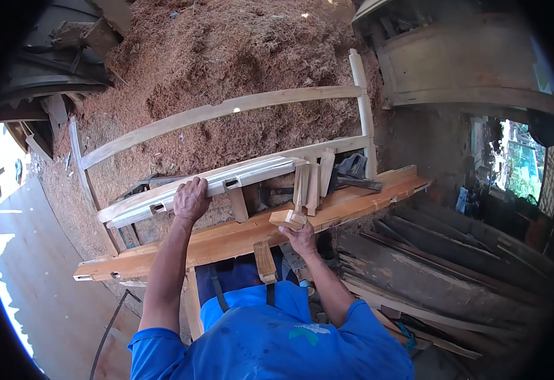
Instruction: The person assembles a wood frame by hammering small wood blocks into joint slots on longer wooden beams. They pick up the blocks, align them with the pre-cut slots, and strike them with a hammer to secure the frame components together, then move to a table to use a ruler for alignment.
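My left hand (191, 199) is closed over a pale wooden rail (258, 171) with rectangular slots cut along its side. My right hand (302, 237) grips a short light-coloured wooden block (287, 220), just above an orange-brown plank (226, 244). Beyond the block, several short wooden slats (313, 185) lean close together near the rail's right end. Another short slat (238, 204) stands against the rail between my hands. Close to my body, one more wooden piece (264, 261) juts from the near edge of the plank.
A wooden frame with a curved top rail (220, 113) and a right post (362, 114) lies past the work. Wood shavings (226, 50) heap behind it. Stacked boards (441, 266) lie to the right, and a large sheet (49, 278) is at the left.
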Motion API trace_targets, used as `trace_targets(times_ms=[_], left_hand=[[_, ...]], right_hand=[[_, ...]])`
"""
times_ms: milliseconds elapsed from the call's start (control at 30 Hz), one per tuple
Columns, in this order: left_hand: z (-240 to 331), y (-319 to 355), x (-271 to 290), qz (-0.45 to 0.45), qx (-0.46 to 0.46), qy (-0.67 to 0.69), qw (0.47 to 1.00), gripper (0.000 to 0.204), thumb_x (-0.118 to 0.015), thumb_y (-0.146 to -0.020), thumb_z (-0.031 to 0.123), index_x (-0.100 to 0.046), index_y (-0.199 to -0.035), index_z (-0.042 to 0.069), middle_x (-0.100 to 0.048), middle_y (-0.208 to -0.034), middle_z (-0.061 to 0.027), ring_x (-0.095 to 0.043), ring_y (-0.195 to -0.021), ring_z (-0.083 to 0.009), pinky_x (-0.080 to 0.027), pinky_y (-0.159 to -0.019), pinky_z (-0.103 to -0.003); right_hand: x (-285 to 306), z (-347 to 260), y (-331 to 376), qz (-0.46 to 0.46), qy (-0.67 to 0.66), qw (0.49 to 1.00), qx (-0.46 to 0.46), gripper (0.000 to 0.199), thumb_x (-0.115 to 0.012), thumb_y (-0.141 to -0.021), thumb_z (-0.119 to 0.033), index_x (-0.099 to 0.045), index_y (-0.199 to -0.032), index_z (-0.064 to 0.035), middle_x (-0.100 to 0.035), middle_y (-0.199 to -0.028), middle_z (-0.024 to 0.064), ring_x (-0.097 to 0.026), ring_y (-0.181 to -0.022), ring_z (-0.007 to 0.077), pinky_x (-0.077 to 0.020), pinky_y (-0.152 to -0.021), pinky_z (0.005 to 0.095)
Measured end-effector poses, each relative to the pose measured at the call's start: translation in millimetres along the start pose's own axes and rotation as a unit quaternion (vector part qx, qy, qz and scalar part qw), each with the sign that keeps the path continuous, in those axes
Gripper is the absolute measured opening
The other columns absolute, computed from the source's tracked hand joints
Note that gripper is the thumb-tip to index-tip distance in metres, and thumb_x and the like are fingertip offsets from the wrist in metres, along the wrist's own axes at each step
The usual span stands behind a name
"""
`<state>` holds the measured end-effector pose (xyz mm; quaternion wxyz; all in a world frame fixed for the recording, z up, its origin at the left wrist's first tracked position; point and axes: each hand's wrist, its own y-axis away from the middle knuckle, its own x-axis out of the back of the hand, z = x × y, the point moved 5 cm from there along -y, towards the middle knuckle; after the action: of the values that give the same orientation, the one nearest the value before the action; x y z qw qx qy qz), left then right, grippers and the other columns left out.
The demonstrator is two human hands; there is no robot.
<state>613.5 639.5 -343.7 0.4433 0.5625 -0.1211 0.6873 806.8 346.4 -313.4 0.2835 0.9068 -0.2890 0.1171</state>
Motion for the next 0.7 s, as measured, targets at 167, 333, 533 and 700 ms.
trace_targets(times_ms=[167, 333, 533, 700], left_hand=[[2, 0, -2, -0.01, -0.003, -0.006, 1.0, 0.037, -0.08, -0.071, 0.024, -0.057, -0.096, 0.009, -0.062, -0.095, -0.0095, -0.065, -0.093, -0.0292, -0.051, -0.082, -0.043], [0, 0, -3, 0.003, -0.01, -0.016, 1.0, 0.036, -0.08, -0.072, 0.027, -0.058, -0.094, 0.01, -0.061, -0.093, -0.0086, -0.065, -0.091, -0.027, -0.05, -0.08, -0.042], [-5, 3, -2, 0.003, -0.003, -0.021, 1.0, 0.033, -0.077, -0.075, 0.03, -0.058, -0.095, 0.01, -0.061, -0.092, -0.0085, -0.065, -0.09, -0.0268, -0.049, -0.08, -0.042], [-2, 2, 1, 0.012, -0.015, -0.015, 1.0, 0.031, -0.074, -0.079, 0.029, -0.057, -0.098, 0.01, -0.061, -0.093, -0.0092, -0.065, -0.092, -0.0273, -0.048, -0.081, -0.042]], right_hand=[[-14, 16, -6, -0.001, 0.036, 0.999, 0.008, 0.038, -0.082, -0.082, -0.019, -0.063, -0.111, -0.0027, -0.069, -0.103, 0.0108, -0.069, -0.097, 0.0233, -0.0543, -0.085, 0.0361], [-17, 5, -11, 0.006, -0.052, 0.998, -0.024, 0.041, -0.082, -0.082, -0.02, -0.063, -0.114, -0.0021, -0.072, -0.105, 0.011, -0.069, -0.1, 0.023, -0.054, -0.088, 0.036], [-23, -69, -29, -0.053, -0.166, 0.984, -0.036, 0.034, -0.076, -0.087, -0.008, -0.061, -0.116, 0.001, -0.071, -0.11, 0.0091, -0.067, -0.105, 0.0179, -0.051, -0.095, 0.0335], [-27, -101, -55, -0.037, -0.322, 0.946, -0.003, 0.05, -0.073, -0.086, -0.002, -0.049, -0.13, -0.0025, -0.06, -0.121, 0.0071, -0.058, -0.115, 0.0186, -0.0436, -0.105, 0.0346]])
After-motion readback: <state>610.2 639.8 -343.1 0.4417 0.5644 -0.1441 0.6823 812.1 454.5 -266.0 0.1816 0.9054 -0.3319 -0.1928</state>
